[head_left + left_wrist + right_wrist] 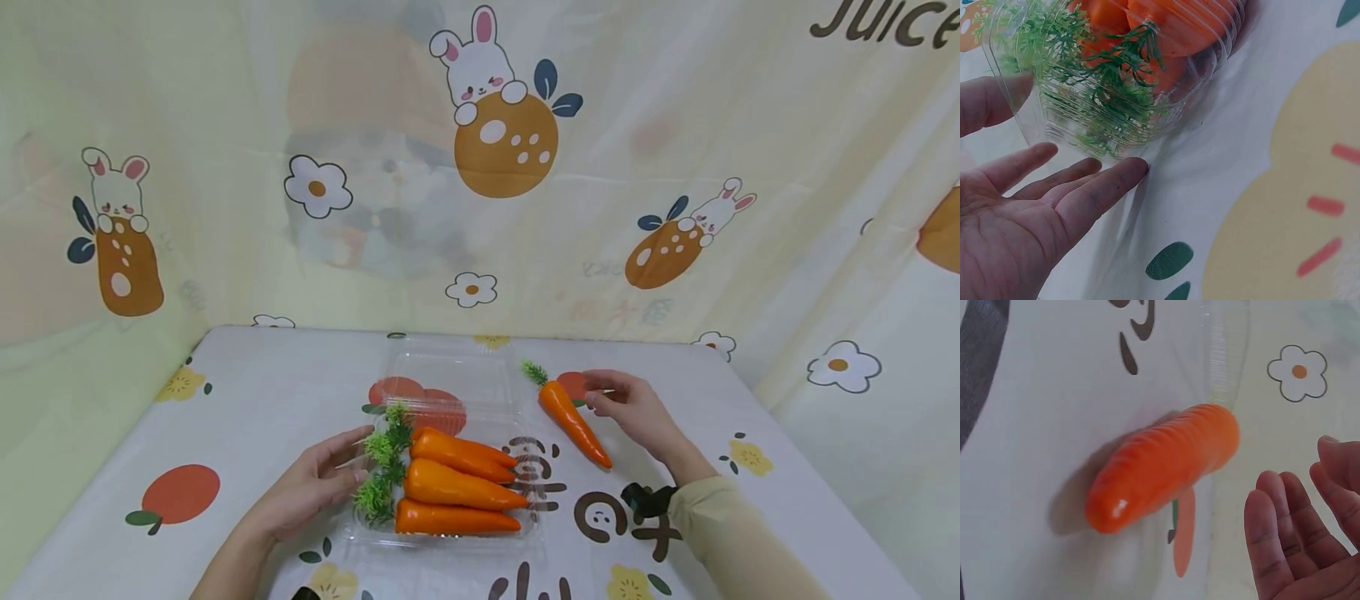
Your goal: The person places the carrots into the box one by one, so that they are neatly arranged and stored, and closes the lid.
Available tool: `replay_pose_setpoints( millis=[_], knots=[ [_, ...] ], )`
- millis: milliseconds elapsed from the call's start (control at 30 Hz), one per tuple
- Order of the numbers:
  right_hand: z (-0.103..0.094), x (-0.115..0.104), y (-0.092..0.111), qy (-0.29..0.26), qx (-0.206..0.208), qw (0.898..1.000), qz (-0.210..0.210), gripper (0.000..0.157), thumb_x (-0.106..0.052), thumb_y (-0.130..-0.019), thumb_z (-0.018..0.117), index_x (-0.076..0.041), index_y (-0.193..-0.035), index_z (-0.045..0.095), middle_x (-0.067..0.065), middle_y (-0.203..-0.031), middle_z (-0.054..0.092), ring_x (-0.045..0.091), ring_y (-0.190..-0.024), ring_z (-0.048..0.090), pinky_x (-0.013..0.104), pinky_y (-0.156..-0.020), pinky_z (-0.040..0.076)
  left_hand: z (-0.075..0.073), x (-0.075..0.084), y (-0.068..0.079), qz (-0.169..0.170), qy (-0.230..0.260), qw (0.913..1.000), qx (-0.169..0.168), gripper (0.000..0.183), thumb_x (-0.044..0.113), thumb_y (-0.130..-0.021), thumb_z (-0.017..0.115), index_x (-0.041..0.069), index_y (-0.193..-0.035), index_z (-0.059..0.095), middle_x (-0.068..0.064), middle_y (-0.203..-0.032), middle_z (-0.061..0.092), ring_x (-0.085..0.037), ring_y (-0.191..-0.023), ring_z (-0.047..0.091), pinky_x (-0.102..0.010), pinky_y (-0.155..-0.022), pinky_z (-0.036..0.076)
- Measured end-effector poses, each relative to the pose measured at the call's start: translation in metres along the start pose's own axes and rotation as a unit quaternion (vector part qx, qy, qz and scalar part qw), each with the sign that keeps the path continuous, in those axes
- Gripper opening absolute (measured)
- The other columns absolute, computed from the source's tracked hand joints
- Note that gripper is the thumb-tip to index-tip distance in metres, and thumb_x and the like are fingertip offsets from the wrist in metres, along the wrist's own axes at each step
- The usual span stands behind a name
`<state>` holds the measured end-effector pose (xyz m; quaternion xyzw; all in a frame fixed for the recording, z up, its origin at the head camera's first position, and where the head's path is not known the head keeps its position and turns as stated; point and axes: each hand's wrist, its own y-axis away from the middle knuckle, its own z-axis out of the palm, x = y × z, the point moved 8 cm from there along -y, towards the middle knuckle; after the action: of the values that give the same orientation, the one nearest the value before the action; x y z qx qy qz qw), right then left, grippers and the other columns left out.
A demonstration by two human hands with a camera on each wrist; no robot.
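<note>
A clear plastic clamshell box (442,542) lies with its lid (450,371) folded back. Three orange carrots (465,483) with green leafy tops (381,454) sit inside, tips pointing right. At the box's left end is my left hand (311,483), thumb and fingers spread; in the left wrist view its fingertips (1138,165) are right at the plastic wall beside the leaves. A single carrot (573,421) lies on the table right of the box, leafy top away from me. My right hand (630,408) is just right of this carrot, fingers loosely bent and holding nothing.
A white printed cloth (262,392) with fruit and flower patterns covers the table. Behind it hangs a curtain (375,275) with rabbit prints, and more curtain closes off both sides. A black strap piece (648,500) is at my right wrist.
</note>
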<state>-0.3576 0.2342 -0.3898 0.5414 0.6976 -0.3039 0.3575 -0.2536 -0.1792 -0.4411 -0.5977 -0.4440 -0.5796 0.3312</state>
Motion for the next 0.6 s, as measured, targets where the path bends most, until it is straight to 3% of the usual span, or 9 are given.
replay_pose_setpoints(
  millis=[300,433,600],
  knots=[
    [0.016,0.013,-0.005,0.070,0.000,0.997,0.033,0.049,-0.015,-0.100,0.065,0.001,-0.145,0.053,0.023,-0.132,0.065,0.036,-0.115,0.063,0.042,-0.095,0.059,0.000,0.000,0.000,0.006,-0.002,1.0000,0.001,0.071,0.019,-0.101,0.060,0.001,-0.160,0.026,-0.034,-0.163,0.026,-0.049,-0.145,0.041,-0.053,-0.109,0.049],
    [0.024,0.017,-0.006,0.085,-0.004,0.995,0.047,0.049,-0.015,-0.097,0.068,0.001,-0.142,0.055,0.024,-0.132,0.065,0.037,-0.113,0.063,0.044,-0.093,0.060,0.000,0.001,0.001,0.005,-0.001,1.0000,0.003,0.071,0.019,-0.100,0.060,0.001,-0.160,0.027,-0.034,-0.162,0.027,-0.050,-0.144,0.042,-0.054,-0.109,0.049],
    [0.032,0.016,-0.008,0.127,-0.015,0.991,0.030,0.055,-0.015,-0.095,0.072,-0.002,-0.145,0.054,0.024,-0.128,0.066,0.034,-0.106,0.066,0.043,-0.091,0.061,0.000,0.002,0.001,0.002,-0.001,1.0000,0.006,0.071,0.019,-0.100,0.060,0.001,-0.160,0.027,-0.034,-0.162,0.027,-0.050,-0.144,0.041,-0.056,-0.109,0.049]
  ],
)
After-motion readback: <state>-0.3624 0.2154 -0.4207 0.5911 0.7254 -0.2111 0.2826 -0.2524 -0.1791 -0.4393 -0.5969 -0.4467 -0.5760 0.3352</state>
